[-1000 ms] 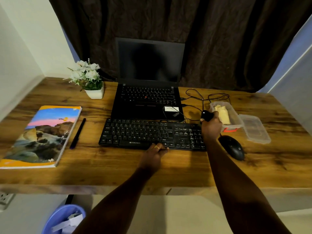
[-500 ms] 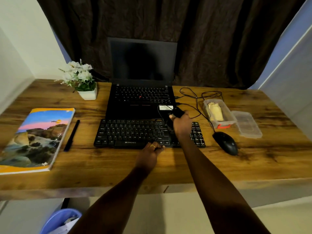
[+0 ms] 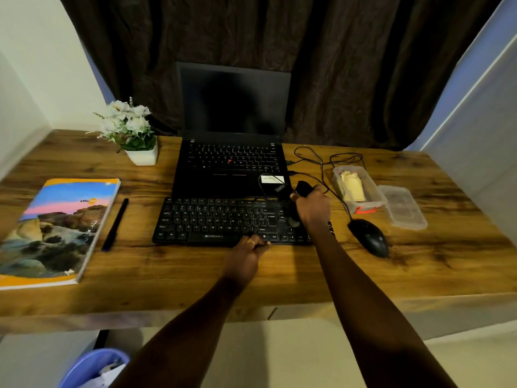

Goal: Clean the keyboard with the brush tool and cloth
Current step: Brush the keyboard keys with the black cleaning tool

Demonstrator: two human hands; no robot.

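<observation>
A single view comes from a camera worn on the person's head, set above and just behind the near edge of the bench (image 3: 419, 275). It faces forward and down, with the keyboard (image 3: 218, 219) close to mid-frame. The wide lens bows the bench's edges and also takes in the curtain (image 3: 349, 65) behind and the floor (image 3: 293, 359) under the bench.

A home study corner: a wooden desk (image 3: 419, 275) against a dark curtain (image 3: 349, 65), bearing a laptop (image 3: 232, 121), keyboard (image 3: 212, 219), mouse (image 3: 369, 238), notebook (image 3: 56, 228), pen (image 3: 115, 224) and potted flowers (image 3: 131, 133).
</observation>
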